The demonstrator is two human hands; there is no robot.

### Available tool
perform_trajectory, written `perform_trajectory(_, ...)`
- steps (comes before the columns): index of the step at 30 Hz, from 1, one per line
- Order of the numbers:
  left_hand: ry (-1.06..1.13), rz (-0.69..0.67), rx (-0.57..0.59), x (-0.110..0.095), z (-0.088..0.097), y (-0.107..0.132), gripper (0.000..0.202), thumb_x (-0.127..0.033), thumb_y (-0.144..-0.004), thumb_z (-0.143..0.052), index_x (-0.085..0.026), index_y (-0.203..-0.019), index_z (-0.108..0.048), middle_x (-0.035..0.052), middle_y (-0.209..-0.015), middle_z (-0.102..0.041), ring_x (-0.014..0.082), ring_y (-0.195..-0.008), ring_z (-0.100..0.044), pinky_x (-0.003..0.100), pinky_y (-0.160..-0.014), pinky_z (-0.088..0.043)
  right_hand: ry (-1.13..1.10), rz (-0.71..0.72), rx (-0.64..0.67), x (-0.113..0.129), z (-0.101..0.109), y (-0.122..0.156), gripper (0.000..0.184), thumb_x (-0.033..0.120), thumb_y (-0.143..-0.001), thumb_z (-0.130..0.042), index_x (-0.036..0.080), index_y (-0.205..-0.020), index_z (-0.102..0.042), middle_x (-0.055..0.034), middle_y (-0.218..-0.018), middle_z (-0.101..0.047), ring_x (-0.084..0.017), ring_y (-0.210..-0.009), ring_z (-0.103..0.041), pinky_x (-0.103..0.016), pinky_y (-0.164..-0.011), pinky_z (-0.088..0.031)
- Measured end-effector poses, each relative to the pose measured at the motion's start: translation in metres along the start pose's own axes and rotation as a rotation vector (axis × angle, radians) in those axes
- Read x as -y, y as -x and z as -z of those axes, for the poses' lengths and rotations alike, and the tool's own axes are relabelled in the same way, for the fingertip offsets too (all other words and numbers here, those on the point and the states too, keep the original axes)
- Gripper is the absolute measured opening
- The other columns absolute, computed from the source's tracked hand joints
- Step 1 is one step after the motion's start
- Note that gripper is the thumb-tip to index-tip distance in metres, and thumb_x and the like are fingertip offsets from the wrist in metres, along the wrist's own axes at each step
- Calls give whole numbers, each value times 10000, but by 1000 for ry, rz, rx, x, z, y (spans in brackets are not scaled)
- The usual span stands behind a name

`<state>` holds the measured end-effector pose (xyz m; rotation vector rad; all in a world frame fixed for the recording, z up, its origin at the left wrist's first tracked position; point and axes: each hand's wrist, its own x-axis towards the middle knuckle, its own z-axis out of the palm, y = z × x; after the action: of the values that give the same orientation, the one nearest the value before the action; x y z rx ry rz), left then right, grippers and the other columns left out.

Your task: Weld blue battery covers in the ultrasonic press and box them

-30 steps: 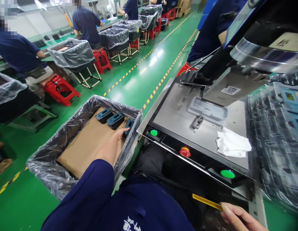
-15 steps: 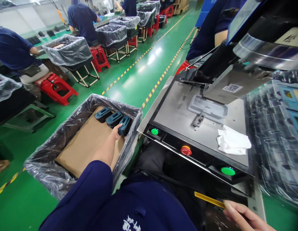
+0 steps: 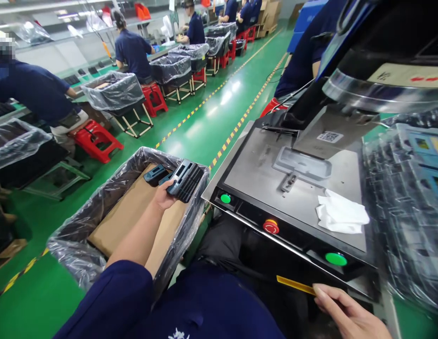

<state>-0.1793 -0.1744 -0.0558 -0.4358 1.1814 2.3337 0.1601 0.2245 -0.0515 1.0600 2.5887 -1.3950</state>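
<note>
My left hand [image 3: 165, 196] grips the end of a dark battery-pack-like plastic housing [image 3: 185, 181], lifted and tilted above the bin's right rim, its ribbed side showing. Another such housing [image 3: 154, 174] lies on a brown cardboard sheet [image 3: 123, 207] inside the bin; a further one is mostly hidden behind the held one. Low on the right, my right hand [image 3: 346, 308] pinches a thin yellow strip [image 3: 295, 284] between thumb and fingers, in front of the machine's front edge. On the machine's metal plate [image 3: 247, 169] sits a clear fixture [image 3: 302, 164] with a shallow recess.
The bin [image 3: 68, 235] is lined with clear plastic. Green buttons [image 3: 335, 259] and a red stop button [image 3: 271, 226] line the machine's front. A white cloth [image 3: 342, 212] lies on its plate, with stacked clear trays [image 3: 399, 212] at right. Co-workers [image 3: 132, 52] sit beyond the aisle.
My left hand has lifted the rightmost housing off the cardboard and turned it so its ribbed side shows. My right hand still holds the yellow strip. The view has shifted slightly.
</note>
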Motion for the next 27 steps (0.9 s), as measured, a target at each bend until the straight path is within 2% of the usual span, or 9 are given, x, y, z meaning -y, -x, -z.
perform_trajectory(3,-93,-27,56,-3,-57,7,169,-265,-745,-659,-159,-877,-651,15,-737,-717,172,-645,-667,300,-645,-556,12,82,4,0,-9,-8,419,618,-635,-615,229,-749,-725,-47,-826,-740,-241,-786,-692,-270,-716,-556)
perform_trajectory(7,-230,-27,127,11,-132,7,254,-298,-706,-734,-152,-903,-668,39,-788,-730,202,-717,-682,319,-695,-554,1,141,-4,-16,-18,-14,447,633,-662,-594,215,-756,-725,-57,-838,-735,-244,-811,-685,-294,-754,-545)
perform_trajectory(10,-342,-12,147,26,-176,-3,289,-323,-690,-760,-141,-898,-675,49,-756,-724,207,-685,-678,314,-658,-546,-8,144,0,-29,-19,-14,479,650,-690,-574,202,-776,-723,-59,-807,-726,-233,-774,-678,-295,-738,-542)
perform_trajectory(12,-415,-2,139,36,-197,-11,315,-355,-686,-764,-135,-893,-676,51,-723,-715,206,-657,-673,317,-643,-542,-10,176,-9,-34,-18,-14,485,655,-714,-556,203,-780,-718,-56,-788,-719,-223,-744,-669,-292,-720,-538)
perform_trajectory(16,-564,20,97,49,-219,-23,355,-410,-677,-765,-110,-844,-674,66,-667,-699,210,-595,-656,347,-628,-544,2,265,-45,-32,-15,-13,447,630,-785,-510,225,-792,-699,-47,-822,-707,-213,-776,-661,-290,-725,-523)
perform_trajectory(20,-730,-26,64,53,-221,-25,389,-445,-651,-778,-106,-812,-675,83,-657,-691,226,-601,-654,358,-625,-535,18,343,-43,-25,-17,-11,402,581,-848,-473,241,-778,-674,-44,-828,-687,-202,-769,-652,-290,-716,-516)
perform_trajectory(24,-917,-177,12,50,-215,-24,385,-463,-608,-802,-140,-777,-678,88,-698,-693,295,-815,-672,350,-707,-518,28,407,-8,-22,-20,-8,381,544,-881,-453,246,-781,-670,-43,-826,-669,-190,-759,-644,-285,-709,-513)
perform_trajectory(27,-1054,-311,-49,46,-213,-24,361,-476,-613,-790,-165,-752,-672,102,-814,-702,358,-1045,-604,366,-811,-496,35,429,-2,-22,-19,-8,381,536,-888,-447,248,-782,-672,-44,-823,-662,-187,-747,-641,-283,-696,-512)
